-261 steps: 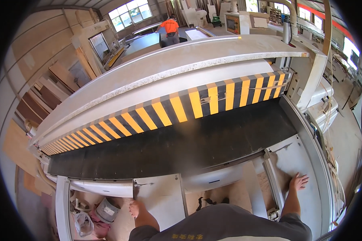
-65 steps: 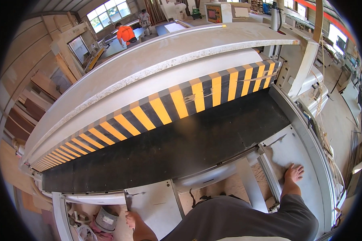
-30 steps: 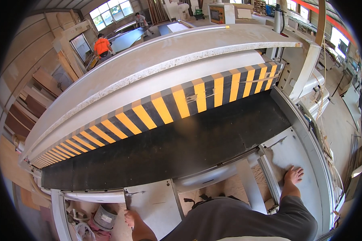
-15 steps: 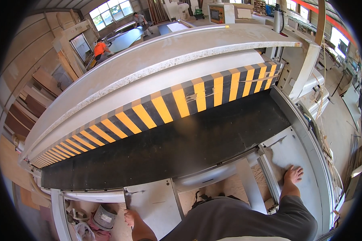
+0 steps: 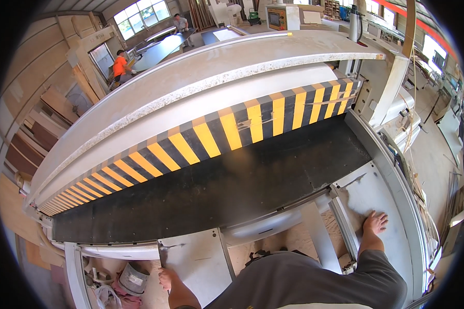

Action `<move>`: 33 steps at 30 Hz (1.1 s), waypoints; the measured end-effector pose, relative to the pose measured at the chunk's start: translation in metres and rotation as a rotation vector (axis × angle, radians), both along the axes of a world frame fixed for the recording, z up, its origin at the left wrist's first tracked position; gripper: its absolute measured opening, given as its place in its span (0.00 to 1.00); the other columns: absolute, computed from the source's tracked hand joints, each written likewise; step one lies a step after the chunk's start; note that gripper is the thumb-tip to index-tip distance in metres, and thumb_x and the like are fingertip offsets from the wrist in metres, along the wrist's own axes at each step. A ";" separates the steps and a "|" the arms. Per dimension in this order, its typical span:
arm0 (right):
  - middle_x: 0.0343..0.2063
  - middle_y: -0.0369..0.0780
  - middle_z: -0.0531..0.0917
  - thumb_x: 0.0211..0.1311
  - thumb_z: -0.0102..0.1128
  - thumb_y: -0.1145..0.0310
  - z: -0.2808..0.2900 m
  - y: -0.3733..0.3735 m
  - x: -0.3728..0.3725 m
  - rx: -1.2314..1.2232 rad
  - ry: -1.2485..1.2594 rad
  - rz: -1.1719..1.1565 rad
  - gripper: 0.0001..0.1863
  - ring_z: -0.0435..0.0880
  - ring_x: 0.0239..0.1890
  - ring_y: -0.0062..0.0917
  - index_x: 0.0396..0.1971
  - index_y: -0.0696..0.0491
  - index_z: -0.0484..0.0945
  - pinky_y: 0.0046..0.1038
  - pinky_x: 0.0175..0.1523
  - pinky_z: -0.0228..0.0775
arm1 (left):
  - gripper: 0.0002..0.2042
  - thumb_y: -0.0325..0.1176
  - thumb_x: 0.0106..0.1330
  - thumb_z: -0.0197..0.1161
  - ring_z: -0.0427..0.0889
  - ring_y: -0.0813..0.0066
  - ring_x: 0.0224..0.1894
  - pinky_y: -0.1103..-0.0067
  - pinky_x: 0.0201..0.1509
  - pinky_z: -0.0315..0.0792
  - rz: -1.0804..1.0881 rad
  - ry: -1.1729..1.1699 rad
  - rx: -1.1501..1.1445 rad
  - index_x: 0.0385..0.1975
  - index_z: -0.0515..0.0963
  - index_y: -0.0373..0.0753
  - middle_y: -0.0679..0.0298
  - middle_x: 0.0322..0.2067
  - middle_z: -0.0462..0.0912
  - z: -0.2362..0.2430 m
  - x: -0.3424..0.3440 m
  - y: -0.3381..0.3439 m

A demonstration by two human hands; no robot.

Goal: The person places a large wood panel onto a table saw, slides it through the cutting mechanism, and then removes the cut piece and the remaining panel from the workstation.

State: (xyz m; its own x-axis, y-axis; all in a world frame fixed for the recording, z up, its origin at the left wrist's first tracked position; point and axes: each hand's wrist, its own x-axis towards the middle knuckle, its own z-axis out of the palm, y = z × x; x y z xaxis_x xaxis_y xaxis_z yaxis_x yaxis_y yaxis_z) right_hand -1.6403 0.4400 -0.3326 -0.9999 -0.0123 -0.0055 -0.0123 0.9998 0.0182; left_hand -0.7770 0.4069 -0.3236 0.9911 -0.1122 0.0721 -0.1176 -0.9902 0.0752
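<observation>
Here, low in frame, two panels (image 5: 203,261) were touched. The left hand (image 5: 166,278) was curled, hold unclear; the right hand (image 5: 375,223) was spread, empty.

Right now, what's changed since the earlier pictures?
The co-worker in orange has moved left in the background, and a second person has come into view there. The left hand stays at the edge of the left panel, the right hand on the right panel.

A co-worker in orange (image 5: 119,66) and a co-worker in grey (image 5: 181,23) flank a blue-grey panel (image 5: 160,53) near a multi-pane window (image 5: 134,21); leaning boards (image 5: 61,102) and a grey bucket (image 5: 133,279) appear at left.
</observation>
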 end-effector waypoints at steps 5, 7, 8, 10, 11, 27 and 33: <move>0.80 0.36 0.52 0.77 0.37 0.39 -0.001 -0.017 0.008 -0.016 -0.025 0.053 0.40 0.46 0.81 0.33 0.79 0.47 0.51 0.51 0.80 0.38 | 0.28 0.56 0.75 0.41 0.83 0.59 0.53 0.53 0.55 0.70 0.082 -0.052 0.018 0.45 0.86 0.43 0.62 0.46 0.89 0.002 0.015 0.022; 0.80 0.37 0.52 0.77 0.37 0.39 -0.001 -0.017 0.008 -0.019 -0.026 0.052 0.40 0.46 0.81 0.34 0.79 0.47 0.51 0.51 0.80 0.38 | 0.28 0.56 0.75 0.41 0.83 0.59 0.53 0.53 0.55 0.71 0.071 -0.056 0.013 0.45 0.85 0.44 0.62 0.46 0.88 -0.002 0.016 0.024; 0.80 0.37 0.52 0.77 0.38 0.39 -0.004 -0.016 0.006 -0.025 -0.022 0.054 0.40 0.46 0.81 0.34 0.79 0.47 0.52 0.51 0.80 0.38 | 0.28 0.57 0.75 0.41 0.83 0.59 0.53 0.54 0.55 0.71 0.059 -0.059 0.009 0.45 0.85 0.44 0.62 0.47 0.88 -0.002 0.016 0.024; 0.80 0.37 0.52 0.76 0.38 0.39 -0.004 -0.014 0.005 -0.030 -0.018 0.057 0.40 0.46 0.81 0.34 0.79 0.48 0.52 0.51 0.80 0.38 | 0.28 0.57 0.75 0.41 0.83 0.59 0.53 0.53 0.55 0.71 0.079 -0.037 0.042 0.46 0.85 0.43 0.62 0.47 0.88 -0.005 0.020 0.020; 0.80 0.37 0.52 0.76 0.38 0.39 -0.004 -0.015 0.006 -0.034 -0.020 0.061 0.40 0.46 0.81 0.34 0.79 0.48 0.52 0.51 0.80 0.38 | 0.28 0.57 0.75 0.41 0.83 0.59 0.54 0.53 0.55 0.70 0.102 -0.017 0.075 0.46 0.85 0.43 0.62 0.48 0.87 -0.006 0.022 0.019; 0.80 0.38 0.52 0.76 0.38 0.39 -0.009 -0.014 0.003 -0.044 -0.004 0.065 0.40 0.46 0.81 0.35 0.79 0.48 0.53 0.52 0.79 0.38 | 0.26 0.57 0.73 0.42 0.80 0.62 0.55 0.53 0.55 0.70 0.119 -0.057 0.033 0.49 0.83 0.47 0.63 0.51 0.83 -0.008 0.025 0.019; 0.80 0.38 0.52 0.76 0.38 0.40 0.001 -0.016 0.008 -0.026 -0.024 0.059 0.40 0.46 0.81 0.35 0.79 0.49 0.52 0.52 0.79 0.39 | 0.26 0.57 0.73 0.42 0.80 0.62 0.55 0.53 0.55 0.70 0.120 -0.058 0.027 0.49 0.83 0.48 0.64 0.51 0.83 -0.006 0.024 0.019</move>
State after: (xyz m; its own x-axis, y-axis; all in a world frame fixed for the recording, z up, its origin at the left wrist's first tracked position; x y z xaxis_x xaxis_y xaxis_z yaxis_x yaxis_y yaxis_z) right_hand -1.6321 0.4239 -0.3316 -0.9970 -0.0716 -0.0283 -0.0714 0.9974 -0.0088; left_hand -0.7528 0.4263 -0.3294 0.9918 0.0048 0.1279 -0.0010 -0.9990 0.0451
